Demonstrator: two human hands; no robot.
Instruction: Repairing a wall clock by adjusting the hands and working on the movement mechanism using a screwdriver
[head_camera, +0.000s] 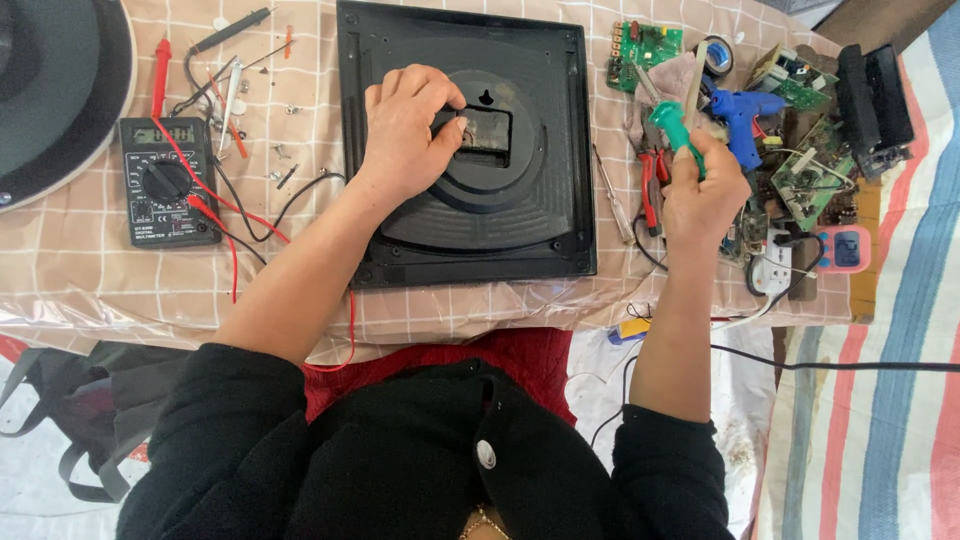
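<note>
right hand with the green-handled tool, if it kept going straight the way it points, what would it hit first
The right hand aims the green-handled tool up and left. First in line looks like the grey cloth, then the green circuit board; depth is unclear.

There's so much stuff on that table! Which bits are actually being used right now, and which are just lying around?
In use:
left hand on the black square panel, fingers at its centre module
right hand holding a green-handled tool

Lying about:
multimeter with red and black leads
blue glue gun
circuit boards
red-handled pliers
</note>
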